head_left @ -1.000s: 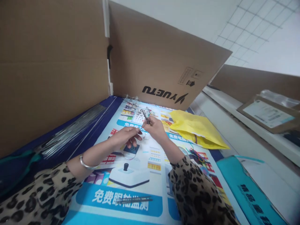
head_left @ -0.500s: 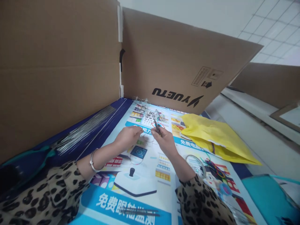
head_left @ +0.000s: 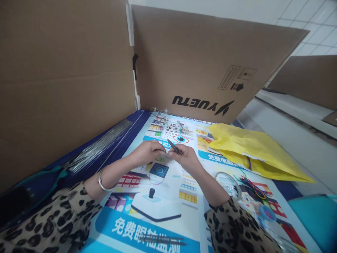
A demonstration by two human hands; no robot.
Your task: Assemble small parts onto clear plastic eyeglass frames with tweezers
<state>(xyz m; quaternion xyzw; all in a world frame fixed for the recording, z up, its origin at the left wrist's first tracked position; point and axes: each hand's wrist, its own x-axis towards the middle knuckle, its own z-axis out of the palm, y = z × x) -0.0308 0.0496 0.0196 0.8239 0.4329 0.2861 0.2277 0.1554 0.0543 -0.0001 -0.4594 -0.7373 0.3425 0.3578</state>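
Note:
My right hand [head_left: 185, 156] is closed on dark pointed tweezers [head_left: 174, 147], whose tip points up and to the left. Fingertips pinched, my left hand [head_left: 151, 151] faces it a short way to the left; anything between those fingers is too small to make out. Both hands are just above the printed sheet [head_left: 155, 207], below its picture of an eye. Past the hands, a tangle of thin clear and coloured strands [head_left: 179, 128] lies on the sheet. Several thin dark rods [head_left: 162, 240] rest near the front edge of view.
Tall cardboard panels [head_left: 205, 63] stand at the left and back. A bundle of thin wires [head_left: 101, 144] and teal-edged scissors-like handles [head_left: 50, 175] lie left. To the right are a yellow bag [head_left: 252, 151], a clear ring-shaped coil [head_left: 229, 182], coloured cords [head_left: 254, 188] and a teal pouch [head_left: 316, 218].
The hands have come closer together, and the left fingers have curled into a pinch. The tweezers now tilt more to the left. The camera view has shifted slightly.

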